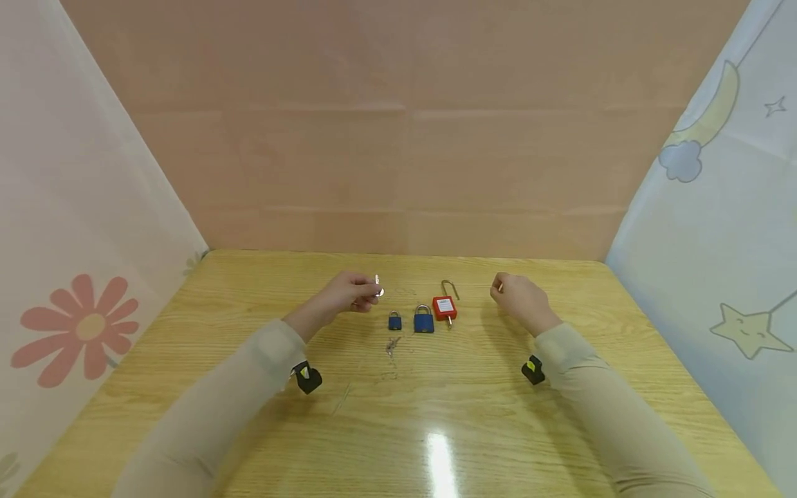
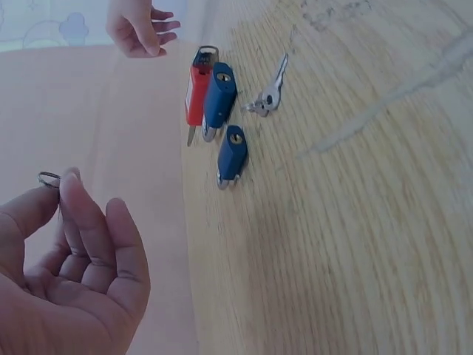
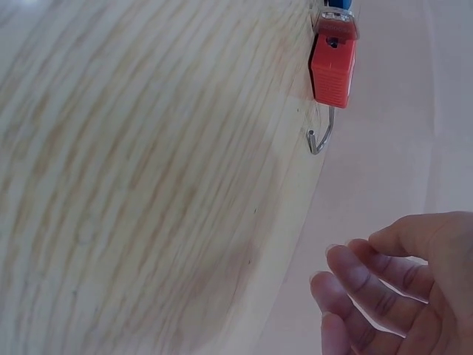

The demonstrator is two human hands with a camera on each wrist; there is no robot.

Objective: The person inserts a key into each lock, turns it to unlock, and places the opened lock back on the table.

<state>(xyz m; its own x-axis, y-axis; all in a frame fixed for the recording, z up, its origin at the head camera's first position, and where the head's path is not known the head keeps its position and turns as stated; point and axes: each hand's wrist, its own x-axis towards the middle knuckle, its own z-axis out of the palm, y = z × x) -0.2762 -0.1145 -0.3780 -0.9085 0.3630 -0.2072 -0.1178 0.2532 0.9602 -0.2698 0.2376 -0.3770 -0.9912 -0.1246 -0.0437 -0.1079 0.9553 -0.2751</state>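
Note:
My left hand (image 1: 358, 292) pinches a small silvery key (image 1: 376, 279) between thumb and fingertips, above the table. A metal ring (image 2: 49, 179) shows at those fingertips in the left wrist view. Right of this hand, a small blue padlock (image 1: 395, 322), a larger blue padlock (image 1: 424, 321) and a red padlock (image 1: 444, 306) lie in a row. The red one's long shackle (image 1: 450, 287) is unlatched, with a key (image 1: 450, 322) at its lower end. Both blue shackles look closed. My right hand (image 3: 392, 285) hovers to the right of the padlocks, fingers loosely bent and holding nothing.
Loose silver keys (image 2: 270, 96) lie on the wooden table (image 1: 486, 422) on the near side of the blue padlocks. An orange-brown backdrop (image 1: 405, 159) stands behind the table. Printed cloth walls (image 1: 716, 242) flank it on both sides.

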